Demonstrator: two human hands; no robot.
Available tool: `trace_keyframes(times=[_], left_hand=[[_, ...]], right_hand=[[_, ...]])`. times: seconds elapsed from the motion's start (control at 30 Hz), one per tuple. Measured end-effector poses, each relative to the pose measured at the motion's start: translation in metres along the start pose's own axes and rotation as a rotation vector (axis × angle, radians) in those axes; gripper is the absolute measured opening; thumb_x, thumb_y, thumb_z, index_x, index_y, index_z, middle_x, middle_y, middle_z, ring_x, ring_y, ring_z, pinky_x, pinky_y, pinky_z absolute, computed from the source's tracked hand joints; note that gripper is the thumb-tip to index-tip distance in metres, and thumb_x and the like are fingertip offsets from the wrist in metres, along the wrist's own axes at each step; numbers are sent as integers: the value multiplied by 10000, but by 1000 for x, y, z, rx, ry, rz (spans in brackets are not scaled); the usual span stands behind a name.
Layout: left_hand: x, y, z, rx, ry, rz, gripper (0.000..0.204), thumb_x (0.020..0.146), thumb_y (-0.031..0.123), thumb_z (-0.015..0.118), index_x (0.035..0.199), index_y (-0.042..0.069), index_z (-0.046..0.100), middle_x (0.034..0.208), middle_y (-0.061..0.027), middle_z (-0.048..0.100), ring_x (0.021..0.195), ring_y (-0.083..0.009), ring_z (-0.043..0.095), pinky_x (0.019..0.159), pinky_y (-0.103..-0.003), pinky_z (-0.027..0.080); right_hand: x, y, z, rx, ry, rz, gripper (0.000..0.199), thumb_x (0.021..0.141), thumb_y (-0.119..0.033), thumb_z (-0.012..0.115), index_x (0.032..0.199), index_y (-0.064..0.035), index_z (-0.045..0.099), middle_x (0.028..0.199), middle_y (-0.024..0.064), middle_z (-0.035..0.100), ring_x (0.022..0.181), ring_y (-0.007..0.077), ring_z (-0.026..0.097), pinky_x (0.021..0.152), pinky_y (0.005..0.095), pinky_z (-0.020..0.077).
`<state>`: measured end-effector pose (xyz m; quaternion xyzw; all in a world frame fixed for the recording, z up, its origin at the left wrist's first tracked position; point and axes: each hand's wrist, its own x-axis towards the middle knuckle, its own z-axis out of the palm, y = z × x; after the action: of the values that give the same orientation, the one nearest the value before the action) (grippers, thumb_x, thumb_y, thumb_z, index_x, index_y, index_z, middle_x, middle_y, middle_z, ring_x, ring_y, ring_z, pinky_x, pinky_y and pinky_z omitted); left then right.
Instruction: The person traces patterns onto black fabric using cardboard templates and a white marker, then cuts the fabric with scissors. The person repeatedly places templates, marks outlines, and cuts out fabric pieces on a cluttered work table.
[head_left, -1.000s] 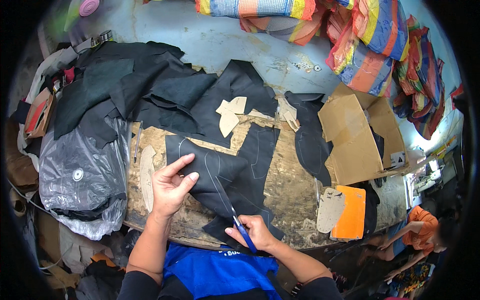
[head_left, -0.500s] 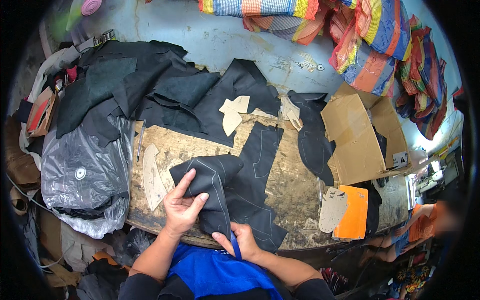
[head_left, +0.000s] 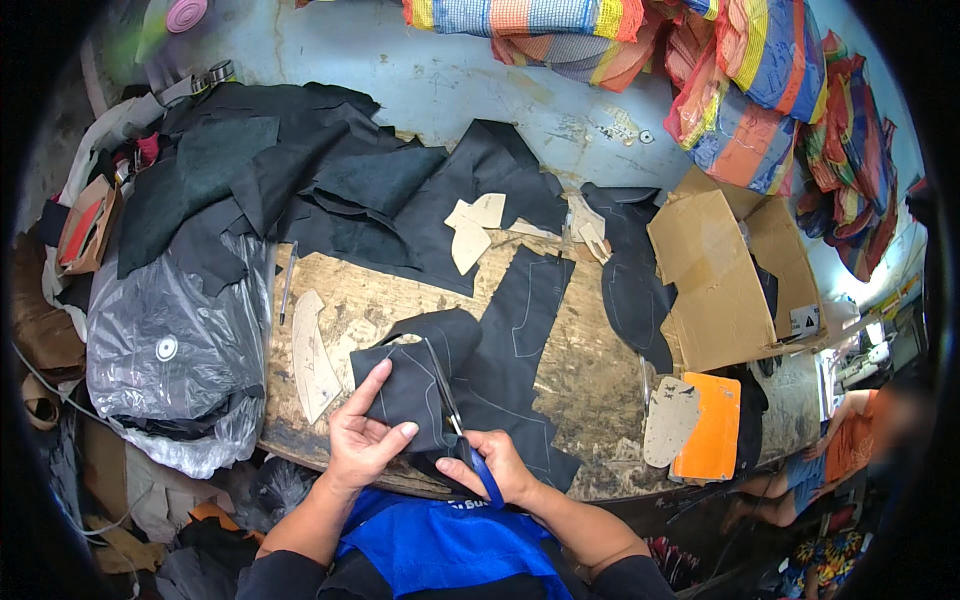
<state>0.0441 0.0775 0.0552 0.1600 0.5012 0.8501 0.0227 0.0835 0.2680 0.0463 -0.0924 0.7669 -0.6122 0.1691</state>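
Note:
My left hand (head_left: 365,435) pinches a piece of black leather (head_left: 405,388) marked with pale drawn lines, its index finger stretched along the top and the thumb near the lower edge. In my right hand (head_left: 498,465) are scissors (head_left: 452,405) with blue handles. Their long blades point up and slightly left, lying at the right side of the held leather. Part of the leather curls up behind the blades. Beneath and right of it, a larger black leather sheet (head_left: 527,310) with drawn outlines lies on the worn wooden table (head_left: 595,415).
A pen (head_left: 288,285) and curved card pattern (head_left: 314,357) lie left. More card patterns (head_left: 472,232) rest near the heaped black leather (head_left: 380,185). A plastic-wrapped bundle (head_left: 170,335), an open cardboard box (head_left: 712,270) and an orange sheet (head_left: 712,425) flank the work. Another person (head_left: 845,440) is at right.
The scissors have shifted, and their blades now show along the held leather, where before mainly the blue handle was seen. The leather has folded over differently, and my right hand has moved slightly right.

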Motion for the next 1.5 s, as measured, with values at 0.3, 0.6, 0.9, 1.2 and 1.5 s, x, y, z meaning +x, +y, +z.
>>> trace_keyframes(times=[0.3,0.6,0.9,1.2,1.5], left_hand=[[12,21,-14,54,-14,-172,711,750,-144,619,1390,-63,322,1302,-173,483,1138,-207,531,920,-302,469],[27,56,-38,184,-125,-341,719,684,-137,637,1356,-69,391,1271,-144,521,1124,-173,535,937,-263,432],[32,70,-48,286,-81,-128,786,623,-27,731,1341,-74,414,1302,-136,515,1210,-187,472,991,-274,384],[146,151,-187,1437,842,156,811,696,243,774,1369,-9,399,1332,-265,439,1234,-308,449,1008,-396,378],[67,1,-35,1340,-16,-126,1174,509,434,887,1405,-1,267,1159,-305,527,1119,-408,528,946,-430,438]], right_hand=[[35,-15,-31,160,-214,-88,383,768,-365,771,840,-33,594,721,-33,543,647,37,461,558,220,380],[47,-11,-34,84,-236,9,340,759,-314,785,841,-54,582,700,-40,540,642,25,465,568,185,380],[62,-19,-61,398,-408,-47,659,634,-467,838,1027,-13,565,864,38,574,805,120,554,716,267,470],[-6,-2,-101,-43,200,373,439,678,-300,829,916,-12,600,774,12,590,677,107,549,634,259,462],[-38,59,-175,-1036,869,704,482,640,-413,811,687,41,653,589,179,621,576,284,641,568,388,481]])
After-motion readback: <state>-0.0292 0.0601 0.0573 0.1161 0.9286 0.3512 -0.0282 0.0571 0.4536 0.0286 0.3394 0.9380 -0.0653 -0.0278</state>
